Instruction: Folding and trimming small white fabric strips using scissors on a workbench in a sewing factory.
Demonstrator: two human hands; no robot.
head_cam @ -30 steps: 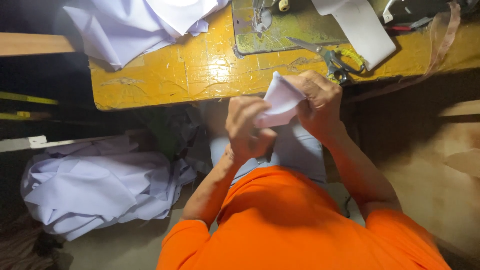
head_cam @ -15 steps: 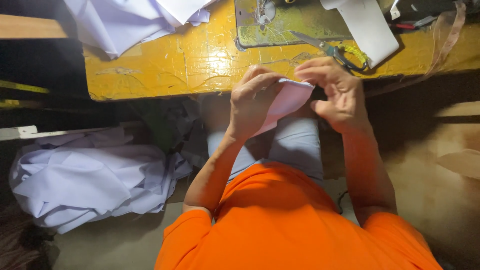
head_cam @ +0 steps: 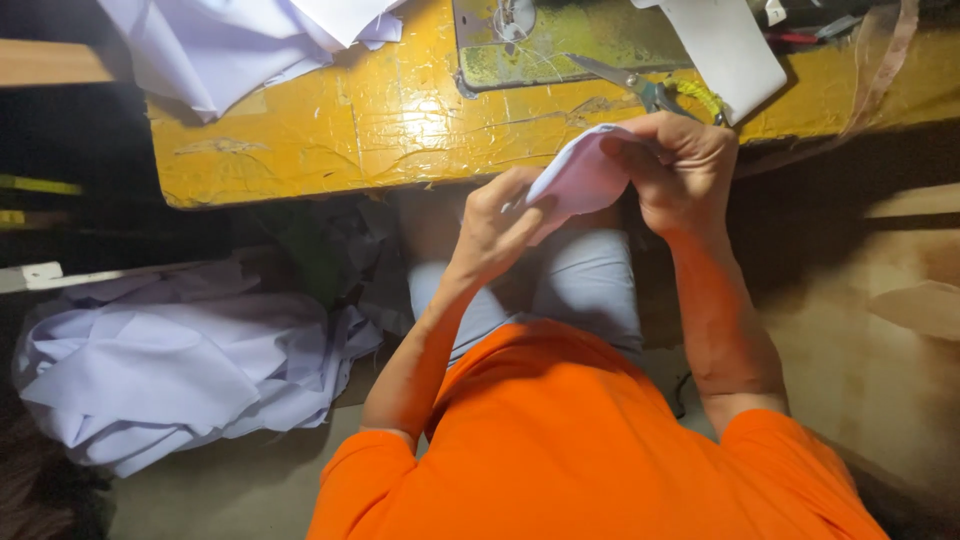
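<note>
Both hands pinch a small white cloth piece point(head_cam: 578, 178) over the lap, just below the yellow table point(head_cam: 330, 130) edge, left hand point(head_cam: 497, 228) & right hand point(head_cam: 678, 168) fingers closed on it; loose grip = it may drop to floor.

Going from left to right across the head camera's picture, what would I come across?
Heap of white cloth on the floor → left hand → small pale piece of fabric → right hand → white strip on the yellow table.

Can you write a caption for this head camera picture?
Both hands hold a small white cloth piece beside a yellow sewing table.
</note>
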